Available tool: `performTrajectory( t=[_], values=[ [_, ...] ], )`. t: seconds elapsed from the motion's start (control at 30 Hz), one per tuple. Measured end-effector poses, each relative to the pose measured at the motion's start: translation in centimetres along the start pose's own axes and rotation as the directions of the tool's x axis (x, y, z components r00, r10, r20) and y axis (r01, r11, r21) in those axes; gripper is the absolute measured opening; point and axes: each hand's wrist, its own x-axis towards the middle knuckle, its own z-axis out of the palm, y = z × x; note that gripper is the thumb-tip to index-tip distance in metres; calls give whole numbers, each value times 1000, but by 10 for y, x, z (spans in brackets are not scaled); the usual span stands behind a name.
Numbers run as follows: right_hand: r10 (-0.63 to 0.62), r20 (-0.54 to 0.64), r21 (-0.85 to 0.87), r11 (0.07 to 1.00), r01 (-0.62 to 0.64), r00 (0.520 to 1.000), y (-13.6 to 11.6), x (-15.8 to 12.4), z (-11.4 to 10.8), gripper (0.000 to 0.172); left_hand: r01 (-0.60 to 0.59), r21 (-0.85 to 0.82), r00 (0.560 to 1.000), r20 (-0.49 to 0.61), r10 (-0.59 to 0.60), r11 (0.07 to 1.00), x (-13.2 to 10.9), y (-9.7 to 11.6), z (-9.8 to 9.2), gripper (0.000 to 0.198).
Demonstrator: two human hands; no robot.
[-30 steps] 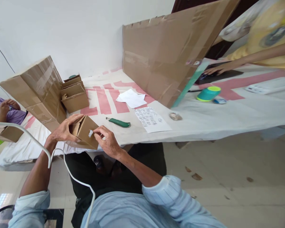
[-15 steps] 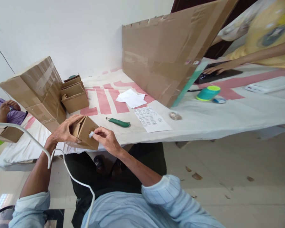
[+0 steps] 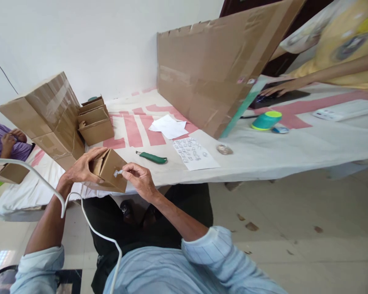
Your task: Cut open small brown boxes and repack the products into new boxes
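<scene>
A small brown cardboard box (image 3: 115, 175) is tilted at the table's front edge. My left hand (image 3: 85, 166) grips it from the left, thumb along the near side and fingers over the top. My right hand (image 3: 140, 179) pinches a small white paper piece (image 3: 117, 173) against the box's right face. The piece looks like a cut-out; its exact shape is too small to tell. A green box cutter (image 3: 153, 157) lies on the cloth just beyond my right hand.
A printed sheet (image 3: 196, 155), blank papers (image 3: 168, 126) and a roll of tape (image 3: 225, 149) lie to the right. A large cardboard panel (image 3: 208, 77) stands behind them. Cardboard boxes (image 3: 55, 118) stand at left. A white cable (image 3: 88, 222) crosses near my left arm. Two other people sit nearby.
My right fingers have drawn back slightly from the white paper piece, so more of it shows against the box. The left hand and box stay in place.
</scene>
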Motion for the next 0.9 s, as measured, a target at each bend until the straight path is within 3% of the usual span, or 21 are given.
performTrajectory(
  t=[0.2, 0.37, 0.47, 0.7, 0.8, 0.9],
  values=[
    [43, -26, -24, 999, -44, 999, -2, -5, -35, 24, 32, 59, 999, -6, -32, 998, 2, 7, -5, 103],
    [89, -60, -125, 987, -96, 994, -2, -4, -90, 29, 17, 138, 1000, 11, -19, 990, 6, -1, -4, 106],
    [114, -64, -245, 961, -126, 991, -7, -2, -135, 30, -16, 156, 1000, 1, 16, 988, 7, -11, -3, 108],
    [195, -246, -558, 773, -303, 949, -27, 10, -261, 34, -83, 203, 996, -8, 86, 976, 5, -19, -4, 110],
    [275, -252, -643, 669, -373, 928, -27, 26, -285, 30, -72, 234, 997, -10, 76, 970, 5, -19, -2, 110],
    [347, -213, -673, 626, -394, 913, -20, 40, -290, 24, -59, 257, 998, -6, 63, 964, 7, -19, -1, 108]
  ],
)
